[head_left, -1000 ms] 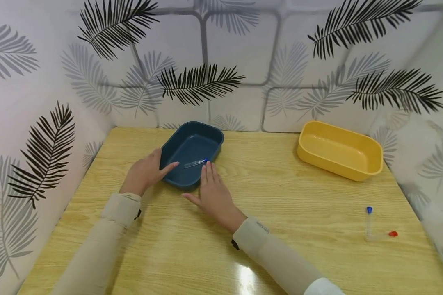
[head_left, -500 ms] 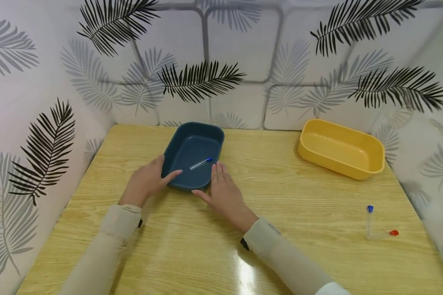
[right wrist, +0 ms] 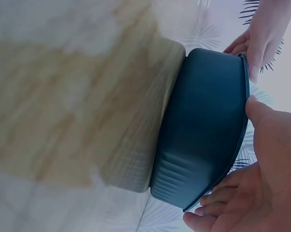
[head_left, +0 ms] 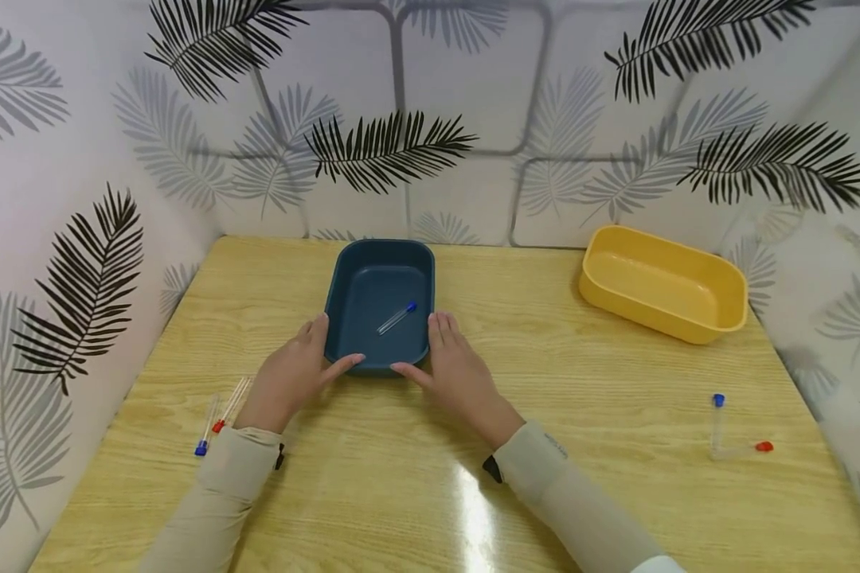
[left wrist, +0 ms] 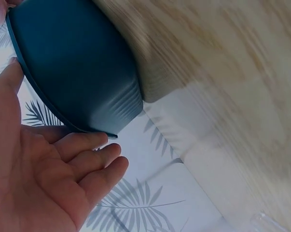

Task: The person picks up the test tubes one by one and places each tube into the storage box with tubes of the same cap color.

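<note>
A dark blue plastic bin [head_left: 358, 350] stands on the table, its long sides pointing toward the wall. Inside lies a thin clear tube with a blue cap [head_left: 397, 317]. My left hand [head_left: 290, 378] touches the bin's near left corner, fingers along the side and thumb at the near rim. At the near right corner my right hand [head_left: 462, 378] mirrors it, fairly straight fingers against the side and thumb on the near rim. Both wrist views show the fingertips right at the bin's rim, palms outside it.
A yellow bin [head_left: 652, 314] stands at the back right. Clear tubes with blue [head_left: 718, 400] and red caps [head_left: 764, 446] lie at the right. More tubes with blue [head_left: 201, 449] and red caps [head_left: 218, 426] lie beside my left forearm. A patterned wall [head_left: 459, 191] borders the table's back.
The blue bin has turned, its near end swinging right, and now sits squarer to the wall. Both hands have moved right with it. Tubes beside my left forearm have come into view.
</note>
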`<act>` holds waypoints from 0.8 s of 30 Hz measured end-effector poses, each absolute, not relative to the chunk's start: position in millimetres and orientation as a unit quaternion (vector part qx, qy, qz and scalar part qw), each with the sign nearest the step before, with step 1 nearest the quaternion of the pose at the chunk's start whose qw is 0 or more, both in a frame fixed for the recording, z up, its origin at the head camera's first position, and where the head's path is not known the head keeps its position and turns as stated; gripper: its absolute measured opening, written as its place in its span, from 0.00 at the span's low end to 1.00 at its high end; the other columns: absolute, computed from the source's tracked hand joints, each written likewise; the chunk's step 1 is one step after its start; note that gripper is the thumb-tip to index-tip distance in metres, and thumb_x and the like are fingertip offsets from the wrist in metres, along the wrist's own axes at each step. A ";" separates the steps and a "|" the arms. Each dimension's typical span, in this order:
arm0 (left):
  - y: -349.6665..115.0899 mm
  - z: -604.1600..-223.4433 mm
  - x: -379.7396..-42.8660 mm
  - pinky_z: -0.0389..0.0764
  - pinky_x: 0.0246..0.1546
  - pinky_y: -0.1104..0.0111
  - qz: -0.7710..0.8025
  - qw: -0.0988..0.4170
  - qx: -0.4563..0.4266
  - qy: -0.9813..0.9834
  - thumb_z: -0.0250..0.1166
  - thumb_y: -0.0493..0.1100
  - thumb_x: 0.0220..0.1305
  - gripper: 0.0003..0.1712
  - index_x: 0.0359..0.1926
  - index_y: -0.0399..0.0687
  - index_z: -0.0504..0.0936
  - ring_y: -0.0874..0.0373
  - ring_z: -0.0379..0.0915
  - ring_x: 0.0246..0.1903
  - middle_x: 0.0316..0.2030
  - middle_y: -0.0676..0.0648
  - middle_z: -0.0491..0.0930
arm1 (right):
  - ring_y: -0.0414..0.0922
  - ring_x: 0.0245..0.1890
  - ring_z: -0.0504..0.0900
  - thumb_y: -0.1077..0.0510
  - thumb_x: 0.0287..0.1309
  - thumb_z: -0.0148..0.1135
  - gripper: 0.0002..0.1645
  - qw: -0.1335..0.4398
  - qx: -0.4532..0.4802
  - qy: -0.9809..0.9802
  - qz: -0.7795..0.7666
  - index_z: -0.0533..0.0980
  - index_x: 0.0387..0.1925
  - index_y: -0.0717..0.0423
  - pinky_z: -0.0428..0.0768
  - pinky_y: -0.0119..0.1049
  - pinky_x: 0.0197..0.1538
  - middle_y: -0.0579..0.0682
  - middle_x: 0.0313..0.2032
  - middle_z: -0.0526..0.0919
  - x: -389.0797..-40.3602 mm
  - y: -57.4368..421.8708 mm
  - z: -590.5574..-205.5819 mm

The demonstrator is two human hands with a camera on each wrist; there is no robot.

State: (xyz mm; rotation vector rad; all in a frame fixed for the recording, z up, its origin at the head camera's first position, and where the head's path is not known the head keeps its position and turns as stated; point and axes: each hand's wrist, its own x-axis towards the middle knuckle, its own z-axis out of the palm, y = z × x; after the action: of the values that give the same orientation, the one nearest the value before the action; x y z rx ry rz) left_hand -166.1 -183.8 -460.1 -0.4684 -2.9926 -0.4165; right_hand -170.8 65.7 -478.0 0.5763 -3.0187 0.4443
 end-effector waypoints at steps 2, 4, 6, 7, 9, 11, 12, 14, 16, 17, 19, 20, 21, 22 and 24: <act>-182.1 -460.0 -165.0 0.78 0.38 0.50 -0.134 0.039 -0.153 -0.978 0.53 0.69 0.59 0.53 0.68 0.30 0.53 0.36 0.71 0.50 0.61 0.27 0.62 | 0.51 0.70 0.44 0.22 0.55 0.35 0.60 0.016 0.188 -0.972 0.142 0.46 0.70 0.67 0.53 0.41 0.66 0.61 0.70 0.48 -170.5 67.8 -478.1; -181.0 -459.8 -164.1 0.77 0.39 0.50 -0.132 0.031 -0.151 -0.979 0.53 0.69 0.60 0.53 0.68 0.31 0.52 0.36 0.70 0.52 0.62 0.28 0.60 | 0.51 0.70 0.44 0.22 0.55 0.35 0.60 0.017 0.190 -0.971 0.144 0.46 0.70 0.67 0.53 0.42 0.66 0.62 0.70 0.48 -169.9 69.0 -478.7; -180.4 -459.6 -163.2 0.76 0.42 0.49 -0.131 0.020 -0.147 -0.980 0.52 0.68 0.60 0.53 0.69 0.31 0.51 0.36 0.68 0.54 0.63 0.28 0.59 | 0.52 0.70 0.45 0.22 0.55 0.36 0.60 0.020 0.193 -0.970 0.146 0.47 0.69 0.68 0.54 0.42 0.66 0.62 0.69 0.48 -168.0 69.6 -478.5; -180.2 -459.5 -162.6 0.76 0.43 0.49 -0.131 0.015 -0.145 -0.981 0.53 0.68 0.61 0.53 0.69 0.31 0.50 0.36 0.67 0.54 0.63 0.28 0.59 | 0.52 0.70 0.45 0.22 0.55 0.37 0.60 0.022 0.194 -0.969 0.148 0.47 0.69 0.68 0.54 0.42 0.66 0.62 0.69 0.49 -166.9 69.8 -478.6; -179.9 -458.5 -160.9 0.74 0.45 0.48 -0.130 0.006 -0.142 -0.981 0.53 0.68 0.61 0.53 0.69 0.31 0.50 0.36 0.65 0.56 0.63 0.28 0.58 | 0.53 0.70 0.46 0.23 0.56 0.38 0.60 0.028 0.197 -0.968 0.151 0.47 0.69 0.68 0.54 0.42 0.66 0.63 0.69 0.49 -164.6 70.0 -478.6; -179.3 -457.2 -158.9 0.73 0.46 0.48 -0.129 0.000 -0.141 -0.982 0.53 0.68 0.61 0.53 0.69 0.31 0.49 0.36 0.65 0.57 0.63 0.28 0.58 | 0.53 0.70 0.47 0.23 0.56 0.38 0.60 0.035 0.196 -0.968 0.153 0.48 0.69 0.69 0.56 0.42 0.66 0.63 0.69 0.50 -161.6 70.2 -478.1; -178.9 -456.4 -157.9 0.74 0.46 0.48 -0.130 0.000 -0.141 -0.981 0.53 0.68 0.60 0.53 0.69 0.31 0.49 0.36 0.65 0.56 0.63 0.28 0.58 | 0.53 0.69 0.47 0.23 0.56 0.39 0.60 0.038 0.196 -0.968 0.153 0.49 0.69 0.69 0.56 0.42 0.65 0.63 0.69 0.50 -160.4 70.2 -478.0; -178.4 -455.5 -156.2 0.73 0.46 0.48 -0.131 -0.002 -0.142 -0.981 0.53 0.68 0.61 0.53 0.69 0.31 0.49 0.36 0.64 0.57 0.63 0.28 0.57 | 0.53 0.69 0.48 0.23 0.56 0.38 0.60 0.043 0.195 -0.969 0.149 0.49 0.69 0.69 0.58 0.42 0.65 0.63 0.68 0.51 -157.9 70.5 -477.9; -177.8 -455.0 -154.5 0.74 0.46 0.48 -0.131 -0.002 -0.142 -0.981 0.53 0.69 0.60 0.54 0.69 0.31 0.49 0.36 0.64 0.57 0.63 0.27 0.58 | 0.53 0.69 0.48 0.23 0.56 0.38 0.59 0.045 0.194 -0.969 0.145 0.50 0.68 0.69 0.59 0.42 0.64 0.64 0.68 0.52 -155.4 70.9 -477.6; -177.7 -455.1 -153.6 0.73 0.46 0.48 -0.131 -0.002 -0.142 -0.981 0.53 0.69 0.60 0.54 0.69 0.31 0.49 0.35 0.64 0.57 0.63 0.27 0.58 | 0.53 0.69 0.48 0.23 0.56 0.38 0.59 0.045 0.194 -0.969 0.143 0.50 0.68 0.69 0.59 0.42 0.64 0.64 0.68 0.52 -154.2 71.1 -477.1; -177.2 -455.7 -152.1 0.74 0.46 0.48 -0.130 0.001 -0.143 -0.981 0.52 0.70 0.60 0.54 0.69 0.31 0.49 0.35 0.65 0.56 0.62 0.27 0.59 | 0.53 0.69 0.49 0.23 0.56 0.38 0.60 0.046 0.194 -0.970 0.139 0.50 0.68 0.69 0.59 0.42 0.64 0.64 0.68 0.53 -152.3 71.7 -477.1; -177.1 -456.2 -151.4 0.74 0.45 0.48 -0.129 0.002 -0.144 -0.981 0.51 0.71 0.59 0.55 0.69 0.32 0.49 0.35 0.65 0.56 0.62 0.27 0.59 | 0.53 0.69 0.49 0.23 0.56 0.38 0.60 0.045 0.194 -0.970 0.139 0.50 0.68 0.69 0.58 0.42 0.64 0.64 0.68 0.53 -151.3 72.1 -476.9; -176.8 -456.5 -150.6 0.74 0.45 0.48 -0.129 0.003 -0.145 -0.981 0.50 0.71 0.59 0.55 0.69 0.32 0.49 0.35 0.65 0.56 0.62 0.27 0.59 | 0.53 0.69 0.49 0.23 0.56 0.39 0.60 0.044 0.194 -0.970 0.140 0.50 0.68 0.69 0.58 0.42 0.65 0.64 0.68 0.53 -150.3 72.5 -476.7; -176.7 -456.9 -150.0 0.74 0.45 0.48 -0.130 0.004 -0.145 -0.981 0.50 0.71 0.59 0.55 0.69 0.32 0.49 0.35 0.65 0.56 0.62 0.27 0.60 | 0.53 0.69 0.49 0.23 0.56 0.39 0.60 0.043 0.193 -0.970 0.140 0.50 0.68 0.69 0.58 0.41 0.65 0.64 0.68 0.52 -149.5 72.9 -476.4; -176.4 -457.2 -148.9 0.75 0.43 0.48 -0.131 0.008 -0.147 -0.980 0.51 0.71 0.59 0.55 0.69 0.32 0.50 0.35 0.67 0.55 0.61 0.26 0.60 | 0.53 0.69 0.49 0.24 0.56 0.39 0.59 0.042 0.194 -0.970 0.142 0.50 0.68 0.69 0.57 0.41 0.65 0.64 0.68 0.52 -148.1 73.6 -476.0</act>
State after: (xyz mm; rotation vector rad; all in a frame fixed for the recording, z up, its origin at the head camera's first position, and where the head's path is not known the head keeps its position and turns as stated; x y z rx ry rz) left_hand -148.9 -176.4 -457.2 -0.4600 -3.0641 -0.4082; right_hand -148.1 73.6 -476.0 0.5923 -2.9672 0.4351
